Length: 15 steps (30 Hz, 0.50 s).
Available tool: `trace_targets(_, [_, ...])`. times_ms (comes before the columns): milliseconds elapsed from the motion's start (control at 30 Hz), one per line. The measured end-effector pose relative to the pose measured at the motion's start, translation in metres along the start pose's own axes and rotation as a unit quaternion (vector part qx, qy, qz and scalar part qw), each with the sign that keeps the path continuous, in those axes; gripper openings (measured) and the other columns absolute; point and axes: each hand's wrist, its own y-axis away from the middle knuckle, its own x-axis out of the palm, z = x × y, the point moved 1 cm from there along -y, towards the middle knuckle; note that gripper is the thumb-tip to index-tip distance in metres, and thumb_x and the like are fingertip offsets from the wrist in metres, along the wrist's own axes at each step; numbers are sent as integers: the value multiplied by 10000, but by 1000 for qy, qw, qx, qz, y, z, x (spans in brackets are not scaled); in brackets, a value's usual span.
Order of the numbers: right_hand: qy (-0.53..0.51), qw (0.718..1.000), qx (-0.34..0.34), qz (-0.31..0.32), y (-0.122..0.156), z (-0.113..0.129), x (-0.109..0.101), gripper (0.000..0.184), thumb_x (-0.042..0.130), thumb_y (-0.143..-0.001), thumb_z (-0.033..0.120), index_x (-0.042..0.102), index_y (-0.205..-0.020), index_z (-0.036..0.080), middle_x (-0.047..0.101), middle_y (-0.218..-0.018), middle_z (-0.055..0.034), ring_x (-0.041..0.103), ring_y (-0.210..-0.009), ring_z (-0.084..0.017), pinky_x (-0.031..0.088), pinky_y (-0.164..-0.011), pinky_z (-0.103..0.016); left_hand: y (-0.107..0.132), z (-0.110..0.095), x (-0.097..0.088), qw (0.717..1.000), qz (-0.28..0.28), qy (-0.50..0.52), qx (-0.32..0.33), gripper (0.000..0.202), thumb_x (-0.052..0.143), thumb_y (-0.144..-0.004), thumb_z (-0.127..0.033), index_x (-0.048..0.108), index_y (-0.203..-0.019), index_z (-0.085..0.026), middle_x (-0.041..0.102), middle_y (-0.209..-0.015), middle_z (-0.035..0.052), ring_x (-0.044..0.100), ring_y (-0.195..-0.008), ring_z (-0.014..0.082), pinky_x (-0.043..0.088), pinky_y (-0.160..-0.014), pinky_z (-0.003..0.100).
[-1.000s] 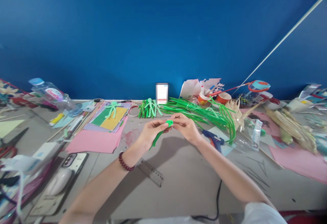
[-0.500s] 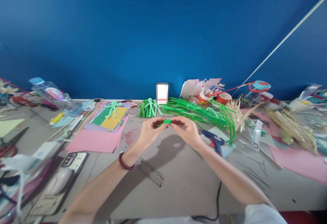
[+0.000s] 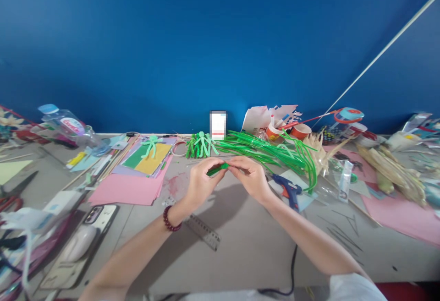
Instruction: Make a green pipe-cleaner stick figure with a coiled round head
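Observation:
Both my hands meet above the middle of the grey table [image 3: 240,241]. My left hand [image 3: 201,183] and my right hand [image 3: 250,177] each pinch one end of a short green pipe cleaner piece [image 3: 217,169], held between the fingertips. A dark red bead bracelet [image 3: 171,221] sits on my left wrist. Just behind the hands stand small green pipe cleaner figures [image 3: 201,145], and a bundle of long green pipe cleaners [image 3: 275,152] lies to their right.
A blue glue gun [image 3: 287,187] lies right of my hands, a clear ruler [image 3: 201,227] under my left wrist. Pink paper [image 3: 127,188], coloured sheets, a water bottle [image 3: 68,127], scissors [image 3: 13,193] and a phone [image 3: 98,216] fill the left; cups and dried husks [image 3: 392,168] the right.
The green piece has turned between my fingers: its tail hung down a second ago, was bunched up, and now shows as a short straight bar. My left hand has shifted slightly right.

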Motion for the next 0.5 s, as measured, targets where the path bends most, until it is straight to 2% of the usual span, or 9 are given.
trace_targets(200, [30, 999, -22, -1, 0, 8, 0, 201, 600, -816, 226, 721, -965, 288, 652, -927, -50, 607, -874, -186, 505, -739, -307, 0, 2, 1, 1000, -4, 10, -12, 166, 632, -775, -288, 675, -908, -198, 685, -892, 61, 634, -818, 183, 512, -745, 293])
trace_targets(367, [46, 997, -55, 5, -1, 12, -2, 234, 553, -836, 180, 719, -972, 275, 644, -914, -53, 605, -851, -176, 501, -747, -305, -2, 7, 2, 995, 15, 80, -49, 331, 659, -753, -286, 650, -1078, -226, 678, -932, 48, 633, -837, 171, 525, -748, 284])
trace_targets(500, [38, 997, -58, 20, -3, 10, -4, 246, 532, -841, 178, 717, -977, 267, 627, -919, -60, 599, -849, -172, 502, -717, -295, -5, 11, 3, 986, 33, 131, -98, 253, 700, -707, -317, 708, -933, -205, 689, -951, 64, 640, -870, 192, 534, -727, 285])
